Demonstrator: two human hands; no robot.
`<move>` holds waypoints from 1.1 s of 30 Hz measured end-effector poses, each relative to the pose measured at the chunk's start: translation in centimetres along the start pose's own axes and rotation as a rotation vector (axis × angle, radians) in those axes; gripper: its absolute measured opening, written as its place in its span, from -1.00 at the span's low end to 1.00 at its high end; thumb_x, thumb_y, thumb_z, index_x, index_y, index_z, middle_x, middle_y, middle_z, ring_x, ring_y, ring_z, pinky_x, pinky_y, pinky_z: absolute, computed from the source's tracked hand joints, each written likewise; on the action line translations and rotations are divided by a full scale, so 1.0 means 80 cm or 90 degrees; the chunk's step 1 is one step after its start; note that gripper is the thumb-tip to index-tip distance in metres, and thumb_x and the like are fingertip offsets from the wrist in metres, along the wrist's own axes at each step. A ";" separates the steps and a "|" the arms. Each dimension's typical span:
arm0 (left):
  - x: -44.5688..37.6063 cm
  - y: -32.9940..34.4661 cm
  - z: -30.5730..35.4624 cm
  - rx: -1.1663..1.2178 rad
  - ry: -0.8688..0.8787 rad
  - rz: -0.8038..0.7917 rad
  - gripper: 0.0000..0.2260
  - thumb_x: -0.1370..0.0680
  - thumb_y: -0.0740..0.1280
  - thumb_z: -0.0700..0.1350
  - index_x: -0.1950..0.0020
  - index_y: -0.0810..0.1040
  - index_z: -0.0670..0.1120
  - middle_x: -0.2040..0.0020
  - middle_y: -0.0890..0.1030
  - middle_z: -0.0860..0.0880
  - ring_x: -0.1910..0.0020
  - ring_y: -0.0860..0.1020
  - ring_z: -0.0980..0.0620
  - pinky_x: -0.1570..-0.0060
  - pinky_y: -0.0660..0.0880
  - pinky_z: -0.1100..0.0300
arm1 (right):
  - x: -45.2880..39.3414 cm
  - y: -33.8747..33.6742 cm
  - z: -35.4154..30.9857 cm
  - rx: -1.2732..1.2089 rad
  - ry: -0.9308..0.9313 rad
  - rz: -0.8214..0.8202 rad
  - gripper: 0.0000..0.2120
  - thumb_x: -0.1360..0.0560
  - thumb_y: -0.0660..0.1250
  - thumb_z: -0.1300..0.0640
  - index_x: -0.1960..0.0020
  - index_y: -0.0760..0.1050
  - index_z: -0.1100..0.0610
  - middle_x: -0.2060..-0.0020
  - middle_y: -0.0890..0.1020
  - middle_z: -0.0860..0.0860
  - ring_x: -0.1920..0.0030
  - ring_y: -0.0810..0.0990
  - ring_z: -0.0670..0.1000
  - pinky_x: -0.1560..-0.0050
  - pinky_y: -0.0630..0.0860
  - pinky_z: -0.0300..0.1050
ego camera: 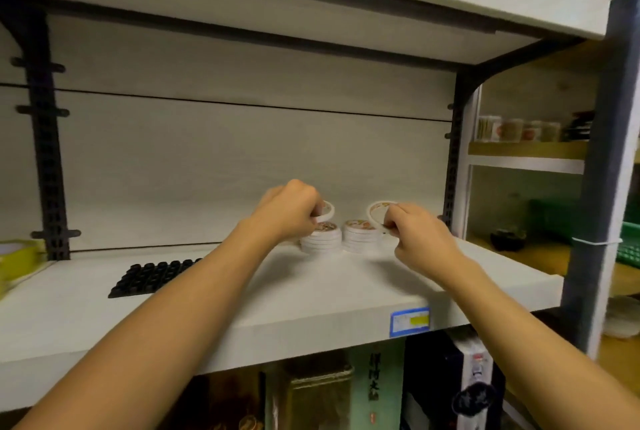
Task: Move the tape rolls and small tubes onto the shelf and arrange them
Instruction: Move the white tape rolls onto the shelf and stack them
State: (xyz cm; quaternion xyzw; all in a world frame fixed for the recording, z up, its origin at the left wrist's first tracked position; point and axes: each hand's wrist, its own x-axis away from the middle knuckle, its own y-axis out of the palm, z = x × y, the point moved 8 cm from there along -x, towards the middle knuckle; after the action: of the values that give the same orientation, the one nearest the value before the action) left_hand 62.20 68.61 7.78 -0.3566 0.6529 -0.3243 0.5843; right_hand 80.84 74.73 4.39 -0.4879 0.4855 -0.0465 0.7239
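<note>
In the head view, both of the person's hands are reaching to the back of the white shelf board [311,294], where two short stacks of flat white tape rolls are standing side by side against the rear panel. The left hand [289,213] is pinching one thin tape roll [327,211] between closed fingers and is holding it tilted just above the left stack [321,239], apparently so it can settle flat on top. The right hand [420,234] is gripping a second tape roll [379,213] by its near edge, fingers closed on the rim, and is holding it tipped up just above and to the right of the right stack [360,235]; the printed face is showing toward the camera. Holding each roll by the edge is keeping the fingers clear of the stack tops, which should make the drop tidy. Both stacks are looking level and touching or nearly touching each other. A black moulded tray [152,276] is lying to the left of the stacks near the shelf's front half, and a yellow tape roll [17,261] is sitting well to the left of the stacks at the shelf's end. No small tubes are clearly showing here, so that part of the task seems not yet done
</note>
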 end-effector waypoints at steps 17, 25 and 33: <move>-0.073 0.109 -0.037 0.144 -0.055 -0.028 -0.86 -0.48 0.48 -0.18 -0.02 0.70 -0.04 0.05 0.69 0.02 0.07 0.59 0.04 0.04 0.48 0.20 | -0.121 0.118 0.061 -0.152 -0.118 -0.033 -0.71 -0.31 0.26 0.34 0.01 0.51 0.14 0.06 0.59 0.05 0.03 0.54 0.16 0.10 0.52 0.04; -0.077 0.123 -0.031 0.168 -0.006 -0.029 -0.85 -0.48 0.49 -0.25 -0.02 0.70 -0.09 0.07 0.67 0.02 0.15 0.52 0.12 0.12 0.35 0.31 | -0.126 0.125 0.078 -0.233 -0.132 0.010 -0.75 -0.34 0.27 0.40 0.08 0.55 0.12 0.20 0.54 -0.07 0.14 0.54 0.06 0.12 0.54 0.06; -0.074 0.127 -0.030 0.177 -0.019 -0.047 -0.87 -0.50 0.46 -0.27 -0.02 0.68 -0.10 0.09 0.61 0.05 0.10 0.53 0.08 0.06 0.41 0.25 | -0.119 0.131 0.064 -0.232 -0.140 -0.025 -0.76 -0.38 0.26 0.38 0.07 0.54 0.11 0.19 0.55 -0.06 0.13 0.54 0.06 0.11 0.55 0.08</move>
State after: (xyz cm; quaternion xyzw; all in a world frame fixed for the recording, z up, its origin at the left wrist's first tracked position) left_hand 59.32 79.06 2.61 -0.3005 0.5793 -0.4278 0.6254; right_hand 75.42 88.74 3.07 -0.6224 0.3943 0.0811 0.6713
